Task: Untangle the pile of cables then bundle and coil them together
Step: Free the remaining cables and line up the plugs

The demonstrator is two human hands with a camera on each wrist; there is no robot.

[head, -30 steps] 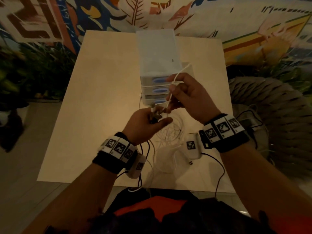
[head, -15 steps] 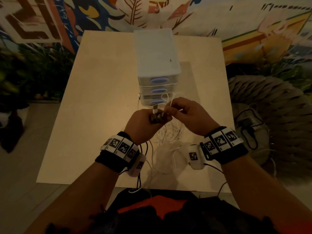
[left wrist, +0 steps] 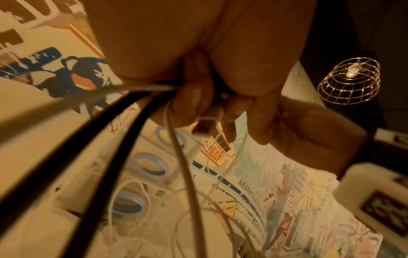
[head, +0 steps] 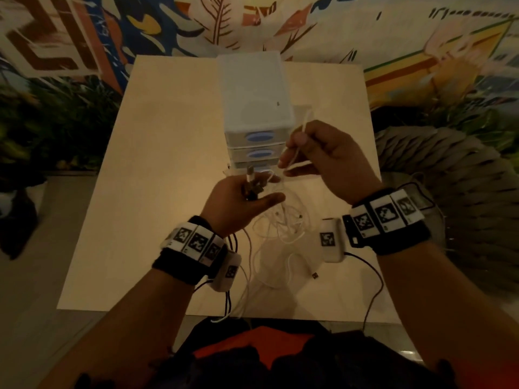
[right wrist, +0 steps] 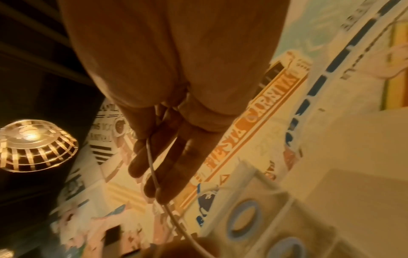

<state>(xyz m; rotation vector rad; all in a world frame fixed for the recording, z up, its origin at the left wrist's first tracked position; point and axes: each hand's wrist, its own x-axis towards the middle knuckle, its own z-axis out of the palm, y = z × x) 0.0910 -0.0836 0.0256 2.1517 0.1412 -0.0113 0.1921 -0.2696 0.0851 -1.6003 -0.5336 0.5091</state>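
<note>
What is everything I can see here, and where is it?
Table: one, pale, in front of the person.
Drawers: one white unit with blue handles, far middle of the table.
White cables: a tangle, count unclear, on the table between the hands.
Black cables: two strands, hanging from the left hand.
Plugs: a few, count unclear, bunched in the left hand.
Loose plug: one, on the table near the right wrist.
Mural: colourful, behind the table.
Lamp: one wire-cage shade, overhead.
Left hand: grips the plugs.
Right hand: raised, pinches one white cable.
</note>
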